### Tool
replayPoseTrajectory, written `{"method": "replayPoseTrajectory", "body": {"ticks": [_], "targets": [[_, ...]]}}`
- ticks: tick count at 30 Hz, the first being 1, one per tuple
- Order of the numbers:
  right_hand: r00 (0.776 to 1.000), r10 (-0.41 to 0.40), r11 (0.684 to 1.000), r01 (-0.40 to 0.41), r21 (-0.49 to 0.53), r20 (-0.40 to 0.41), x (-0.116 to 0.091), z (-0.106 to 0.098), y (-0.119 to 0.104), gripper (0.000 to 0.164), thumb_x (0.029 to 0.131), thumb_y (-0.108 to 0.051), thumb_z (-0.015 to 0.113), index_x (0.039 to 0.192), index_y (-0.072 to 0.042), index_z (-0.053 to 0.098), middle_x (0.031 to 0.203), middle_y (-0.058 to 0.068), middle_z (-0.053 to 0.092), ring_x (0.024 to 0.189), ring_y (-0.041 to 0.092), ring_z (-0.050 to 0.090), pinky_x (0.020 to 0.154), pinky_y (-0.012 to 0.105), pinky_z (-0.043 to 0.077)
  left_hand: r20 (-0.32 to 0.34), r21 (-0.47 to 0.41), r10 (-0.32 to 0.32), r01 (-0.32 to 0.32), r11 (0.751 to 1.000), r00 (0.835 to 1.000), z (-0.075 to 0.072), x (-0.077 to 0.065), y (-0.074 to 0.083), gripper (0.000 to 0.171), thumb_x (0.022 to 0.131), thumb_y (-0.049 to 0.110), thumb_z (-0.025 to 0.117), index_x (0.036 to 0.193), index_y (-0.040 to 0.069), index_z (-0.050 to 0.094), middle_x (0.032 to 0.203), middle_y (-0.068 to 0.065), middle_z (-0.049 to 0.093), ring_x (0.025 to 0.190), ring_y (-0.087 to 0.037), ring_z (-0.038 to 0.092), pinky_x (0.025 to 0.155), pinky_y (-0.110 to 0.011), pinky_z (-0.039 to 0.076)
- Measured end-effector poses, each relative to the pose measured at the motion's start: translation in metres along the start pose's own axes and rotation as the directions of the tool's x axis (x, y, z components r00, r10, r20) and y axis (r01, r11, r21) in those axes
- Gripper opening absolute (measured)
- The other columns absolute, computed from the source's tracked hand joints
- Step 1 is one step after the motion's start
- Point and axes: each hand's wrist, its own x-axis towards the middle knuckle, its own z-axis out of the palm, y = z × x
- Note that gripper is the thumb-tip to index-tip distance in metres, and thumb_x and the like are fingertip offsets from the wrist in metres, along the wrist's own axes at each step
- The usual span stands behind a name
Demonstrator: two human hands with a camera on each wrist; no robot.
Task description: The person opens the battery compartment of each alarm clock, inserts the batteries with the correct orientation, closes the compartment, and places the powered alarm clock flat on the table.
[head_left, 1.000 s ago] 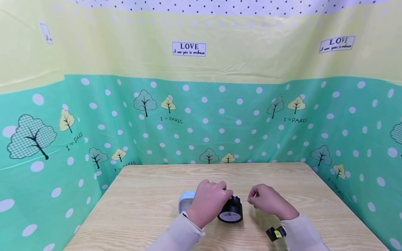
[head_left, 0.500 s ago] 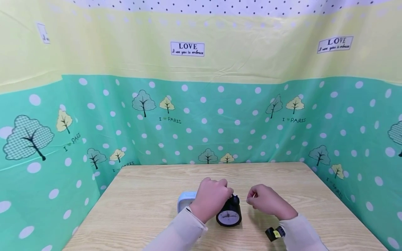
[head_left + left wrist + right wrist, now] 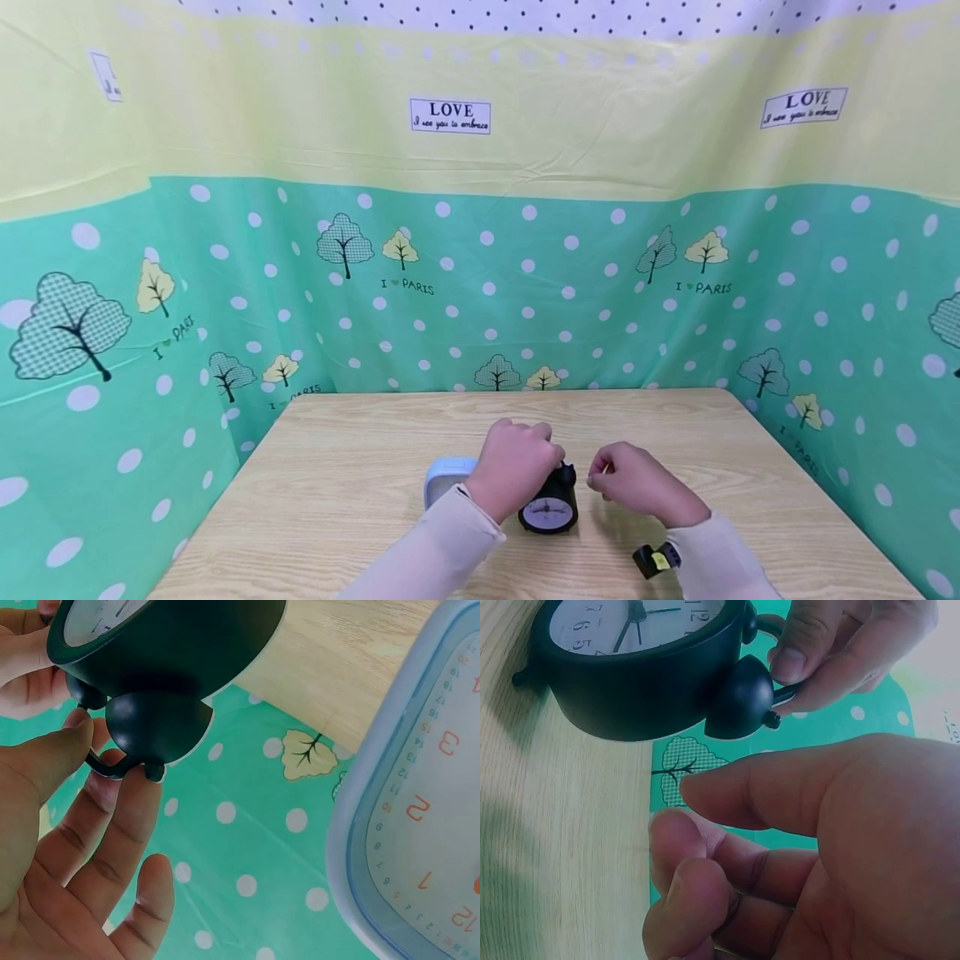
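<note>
My left hand [image 3: 517,467] pinches the thin handle [image 3: 105,768] on top of a black twin-bell alarm clock [image 3: 547,515]. In the left wrist view the thumb and fingers meet at that handle, beside the round bell [image 3: 157,727]. The clock's white dial [image 3: 641,622] faces the wearer. Just right of the clock, my right hand [image 3: 633,479] hovers with loosely bent fingers. Its thumb [image 3: 742,787] and index finger stand apart in the right wrist view, nothing between them.
A light blue clock [image 3: 349,832] with orange numerals stands left of the black one, partly behind my left hand. The wooden table [image 3: 352,467] has a green dotted curtain [image 3: 420,317] around its back and sides. A small black device [image 3: 651,561] is strapped at my right wrist.
The black clock has tilted so that more of its dial shows than a second ago. My left hand has shifted slightly up and right with it; the right hand has barely moved.
</note>
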Motion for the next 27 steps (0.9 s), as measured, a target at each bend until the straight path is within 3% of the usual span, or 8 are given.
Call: {"method": "replayPoseTrajectory", "body": {"ticks": [7,22,27], "targets": [[1.000,-0.001,1.000,0.001,-0.003,0.003,-0.0009,0.0002,0.0000,0.009,0.091,-0.014,0.072,0.084,-0.010,0.068,0.070,0.002,0.063,0.063,0.018,0.057,0.055,0.033,0.045,0.023,0.002,0.009,-0.009,1.000,1.000,0.0002,0.0026,0.0023,0.006,0.092,0.038,0.076,0.093,0.043,0.079,0.083,0.012,0.065,0.062,-0.009,0.061,0.054,-0.027,0.042],[1.000,0.007,1.000,-0.007,-0.001,0.011,-0.0037,0.0026,-0.0019,0.009,0.092,-0.013,0.072,0.084,-0.010,0.068,0.069,0.003,0.062,0.063,0.019,0.057,0.056,0.033,0.045,0.026,0.012,-0.005,0.005,1.000,1.000,0.0019,0.0010,0.0036,0.015,0.096,0.050,0.069,0.098,0.040,0.080,0.085,0.011,0.066,0.063,-0.008,0.062,0.053,-0.026,0.042],[1.000,0.012,1.000,-0.012,-0.003,0.013,-0.0037,0.0003,-0.0048,0.009,0.093,-0.014,0.071,0.085,-0.009,0.068,0.069,0.003,0.062,0.063,0.019,0.056,0.055,0.033,0.045,-0.021,0.006,-0.019,0.019,1.000,1.000,-0.0003,-0.0006,-0.0002,0.018,0.092,0.053,0.072,0.097,0.037,0.079,0.082,0.012,0.065,0.062,-0.007,0.060,0.051,-0.024,0.038]]}}
